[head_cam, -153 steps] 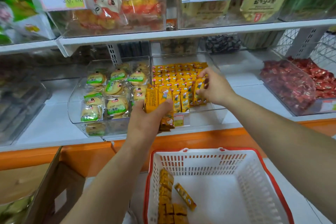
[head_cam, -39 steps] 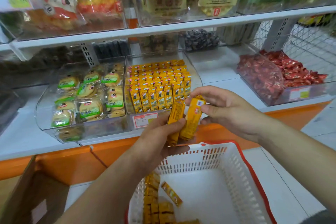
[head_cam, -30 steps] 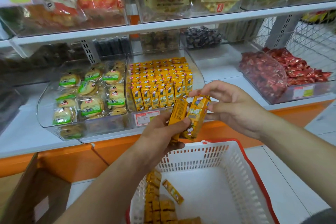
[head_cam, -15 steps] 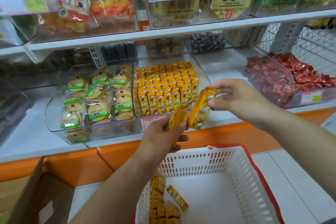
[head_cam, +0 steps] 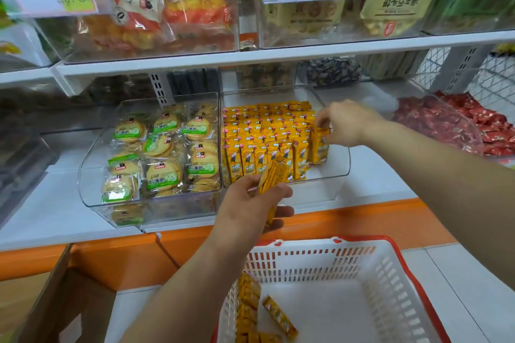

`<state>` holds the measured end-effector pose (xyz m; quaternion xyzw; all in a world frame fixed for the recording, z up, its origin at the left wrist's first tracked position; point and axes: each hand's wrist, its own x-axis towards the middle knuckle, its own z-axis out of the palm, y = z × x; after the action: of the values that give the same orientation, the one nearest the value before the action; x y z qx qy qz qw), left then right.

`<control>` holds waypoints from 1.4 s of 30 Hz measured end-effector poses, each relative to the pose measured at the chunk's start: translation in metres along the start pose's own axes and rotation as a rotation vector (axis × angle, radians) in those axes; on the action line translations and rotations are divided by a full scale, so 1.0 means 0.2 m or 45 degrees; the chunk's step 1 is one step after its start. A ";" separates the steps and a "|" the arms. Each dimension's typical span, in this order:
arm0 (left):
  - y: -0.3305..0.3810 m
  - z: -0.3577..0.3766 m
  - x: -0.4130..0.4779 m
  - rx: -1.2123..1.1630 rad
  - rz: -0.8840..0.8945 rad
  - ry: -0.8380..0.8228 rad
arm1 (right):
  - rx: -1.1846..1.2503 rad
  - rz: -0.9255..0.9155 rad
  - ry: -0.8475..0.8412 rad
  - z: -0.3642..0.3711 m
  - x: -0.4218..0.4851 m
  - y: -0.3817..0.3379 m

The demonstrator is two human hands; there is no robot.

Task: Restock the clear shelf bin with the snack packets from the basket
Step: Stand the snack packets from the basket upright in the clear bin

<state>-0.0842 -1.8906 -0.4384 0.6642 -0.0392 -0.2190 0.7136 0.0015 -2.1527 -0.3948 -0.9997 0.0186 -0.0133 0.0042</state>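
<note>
A clear shelf bin (head_cam: 338, 164) on the middle shelf holds rows of upright yellow snack packets (head_cam: 267, 131). My right hand (head_cam: 348, 122) reaches into the bin's right side and pinches the top of one yellow packet (head_cam: 320, 147) standing at the end of the rows. In front of the bin my left hand (head_cam: 250, 203) grips a few more yellow packets (head_cam: 274, 175). Below, a white basket with a red rim (head_cam: 362, 242) has several yellow packets (head_cam: 250, 312) lying along its left side.
Left of the yellow bin stands a clear bin of green-labelled round biscuits (head_cam: 156, 153). A bin of red sweets (head_cam: 457, 125) sits on the right. The upper shelf (head_cam: 250, 56) overhangs with more bins and price tags. A cardboard box (head_cam: 55, 301) stands at lower left.
My right hand has carried one yellow packet from in front of the shelf up into the bin's right side. My left hand keeps its packets and has stayed low in front.
</note>
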 end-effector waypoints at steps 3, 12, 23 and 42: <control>0.00 -0.02 0.01 -0.029 0.010 0.004 | -0.037 0.063 -0.073 0.06 0.04 -0.02; 0.02 0.02 0.00 -0.078 0.025 0.007 | -0.158 0.123 0.065 0.10 -0.07 -0.03; -0.03 0.21 -0.04 0.119 0.177 -0.101 | 1.634 0.028 -0.082 0.03 -0.70 -0.22; -0.06 0.31 -0.07 0.185 0.145 -0.183 | 1.611 0.021 -0.037 0.04 -0.75 0.00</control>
<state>-0.1214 -1.9427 -0.4396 0.6935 -0.1435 -0.2217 0.6703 -0.1477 -2.1479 -0.4068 -0.8036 0.0147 -0.0080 0.5949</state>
